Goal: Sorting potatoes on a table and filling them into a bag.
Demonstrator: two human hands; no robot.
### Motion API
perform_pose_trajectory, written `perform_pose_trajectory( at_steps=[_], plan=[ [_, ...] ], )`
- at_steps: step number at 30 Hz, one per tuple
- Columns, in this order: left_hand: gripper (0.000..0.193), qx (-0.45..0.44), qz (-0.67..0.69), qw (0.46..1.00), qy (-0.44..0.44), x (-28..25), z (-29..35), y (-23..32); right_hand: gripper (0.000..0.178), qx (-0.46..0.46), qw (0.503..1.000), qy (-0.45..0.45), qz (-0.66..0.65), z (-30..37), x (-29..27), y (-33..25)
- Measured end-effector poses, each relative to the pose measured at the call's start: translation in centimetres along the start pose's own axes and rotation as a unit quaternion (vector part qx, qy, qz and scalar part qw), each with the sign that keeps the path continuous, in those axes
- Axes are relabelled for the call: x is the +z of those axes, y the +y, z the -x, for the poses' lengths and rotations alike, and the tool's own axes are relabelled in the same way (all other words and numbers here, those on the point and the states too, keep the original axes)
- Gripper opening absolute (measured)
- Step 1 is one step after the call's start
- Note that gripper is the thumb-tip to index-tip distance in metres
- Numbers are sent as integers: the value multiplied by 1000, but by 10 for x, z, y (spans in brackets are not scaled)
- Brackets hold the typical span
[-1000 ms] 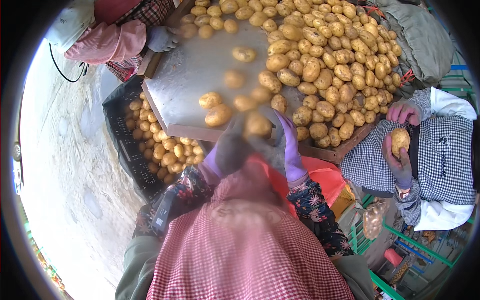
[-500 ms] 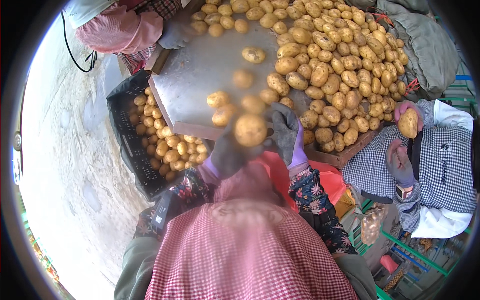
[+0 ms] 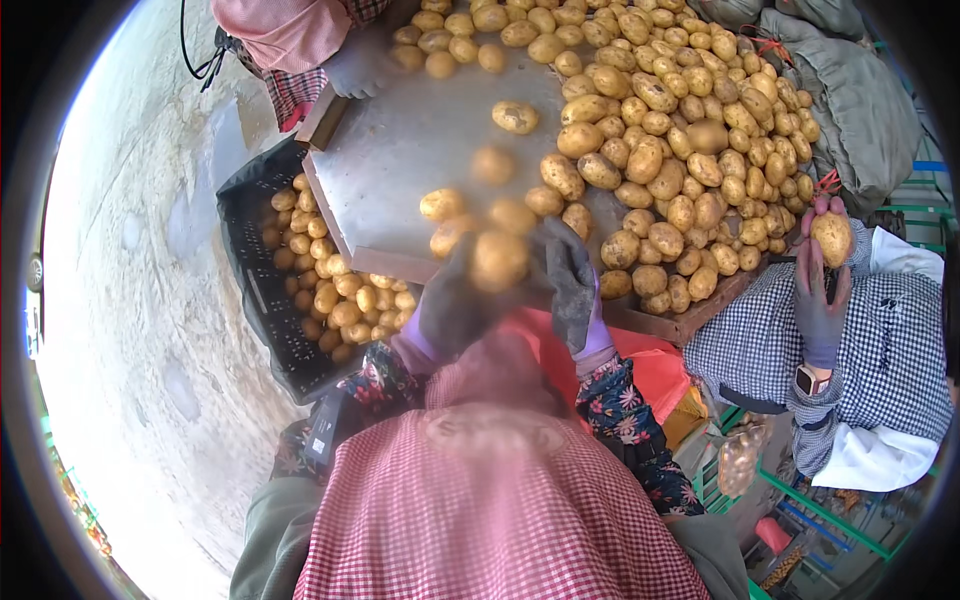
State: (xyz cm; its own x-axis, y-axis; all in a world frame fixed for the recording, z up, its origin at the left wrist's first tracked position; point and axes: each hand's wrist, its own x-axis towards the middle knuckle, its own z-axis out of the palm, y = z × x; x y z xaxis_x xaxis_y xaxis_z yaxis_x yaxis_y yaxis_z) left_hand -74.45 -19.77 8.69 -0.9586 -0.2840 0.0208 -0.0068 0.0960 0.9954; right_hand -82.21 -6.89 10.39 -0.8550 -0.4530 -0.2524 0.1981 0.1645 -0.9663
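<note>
One blurred potato [image 3: 500, 261] is seen between the gloved left hand [image 3: 450, 308], at its eight o'clock, and right hand [image 3: 573, 288], at four; whether either is closed on it cannot be told. Probably firm and smooth, it is best cupped around its middle.

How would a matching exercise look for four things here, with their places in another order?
1. black perforated crate
2. square-faced watch
3. nearest blurred potato
4. largest potato heap

A. right side of the metal tabletop
B. between the person's left hand and right hand
C. beside the tabletop's left edge
D. on a co-worker's wrist

Pairs: 1-C; 2-D; 3-B; 4-A
</note>
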Motion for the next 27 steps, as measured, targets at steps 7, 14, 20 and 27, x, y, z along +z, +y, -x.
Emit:
perform_pose_trajectory(
  at_steps=[7, 14, 20, 27],
  plan=[
    [41, 175, -433, 883, -48, -30, -4, 40, 55, 49, 949, -101, -294, 1, 7, -3],
    [45, -61, 282, 957, 32, -69, 35, -20, 51, -166, 976, 3, -139, -15, 2, 13],
    [42, -128, 472, 871, 40, -85, 65, -31, 44, 121, 785, 3, -607, -19, -12, -5],
    [30, -7, -229, 971, -65, -71, 59, -20, 48, -100, 907, 47, -407, -7, -37, 0]
  ],
)
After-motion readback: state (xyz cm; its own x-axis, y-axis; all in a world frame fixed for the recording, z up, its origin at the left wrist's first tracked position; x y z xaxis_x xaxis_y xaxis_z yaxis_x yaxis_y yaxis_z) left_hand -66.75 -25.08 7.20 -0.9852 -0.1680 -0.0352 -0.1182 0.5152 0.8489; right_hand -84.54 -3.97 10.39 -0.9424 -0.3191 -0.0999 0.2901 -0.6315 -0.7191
